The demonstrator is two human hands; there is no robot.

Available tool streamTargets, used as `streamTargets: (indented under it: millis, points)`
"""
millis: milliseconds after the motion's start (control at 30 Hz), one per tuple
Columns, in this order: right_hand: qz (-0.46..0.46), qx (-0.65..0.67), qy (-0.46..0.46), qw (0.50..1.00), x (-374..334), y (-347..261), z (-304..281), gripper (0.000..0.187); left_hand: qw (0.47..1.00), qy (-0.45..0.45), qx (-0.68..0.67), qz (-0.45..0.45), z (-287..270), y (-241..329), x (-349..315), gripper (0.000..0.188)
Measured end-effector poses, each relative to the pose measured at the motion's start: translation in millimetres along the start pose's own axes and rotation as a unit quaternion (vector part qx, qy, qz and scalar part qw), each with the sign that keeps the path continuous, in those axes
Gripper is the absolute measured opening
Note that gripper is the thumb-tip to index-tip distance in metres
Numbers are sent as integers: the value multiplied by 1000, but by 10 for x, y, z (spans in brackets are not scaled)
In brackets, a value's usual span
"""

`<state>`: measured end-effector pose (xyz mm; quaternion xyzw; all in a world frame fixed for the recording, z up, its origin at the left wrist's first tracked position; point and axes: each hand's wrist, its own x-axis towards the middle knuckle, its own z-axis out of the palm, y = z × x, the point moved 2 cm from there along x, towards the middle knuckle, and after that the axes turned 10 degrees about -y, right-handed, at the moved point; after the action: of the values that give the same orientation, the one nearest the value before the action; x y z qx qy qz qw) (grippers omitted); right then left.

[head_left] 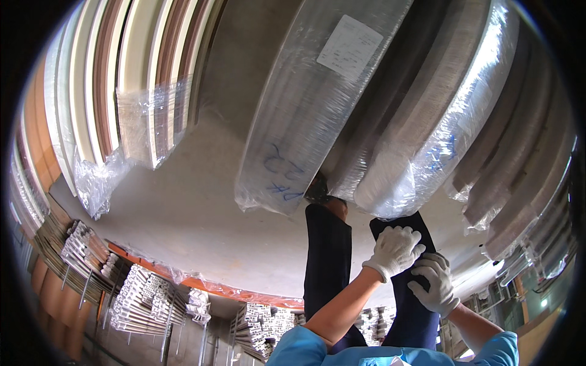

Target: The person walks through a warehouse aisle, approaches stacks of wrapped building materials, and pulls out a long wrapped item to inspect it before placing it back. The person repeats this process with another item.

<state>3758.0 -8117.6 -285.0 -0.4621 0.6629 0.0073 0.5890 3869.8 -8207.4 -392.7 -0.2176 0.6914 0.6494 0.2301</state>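
— What have you got on?

— White knitted work gloves on my left hand (395, 249) and my right hand (434, 285), ribbed at the cuffs, the weave snug over my fingers (412, 239).

— And past the gloves?

— Short light-blue sleeves (293, 348), ending well below the glove cuffs. Beyond the gloves, dark navy trousers (326, 262), and a dark shoe (317, 190) at the far end.

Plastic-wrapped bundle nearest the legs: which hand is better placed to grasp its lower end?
Probably left: the left hand lies closest below the bundle; the right hand sits lower, behind it.
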Motion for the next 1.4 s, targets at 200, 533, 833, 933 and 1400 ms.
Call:
streamTargets:
  millis: [200,533,833,933,1400]
  points:
    - [-8,10,-3,1000,131,-75,-56,34,999,16,-27,-1,-181,-75,17,28]
    - [1,23,-14,1000,297,-160,-177,34,995,19,-103,-3,-308,-142,77,30]
    - [-2,26,-17,1000,358,-138,-280,35,983,7,-181,-30,-427,-107,137,44]
    - [-2,29,-12,999,348,-101,-292,36,980,-8,-194,-37,-431,-94,157,46]
    - [-2,36,-14,999,340,-27,-357,38,984,9,-175,-31,-376,-96,187,45]
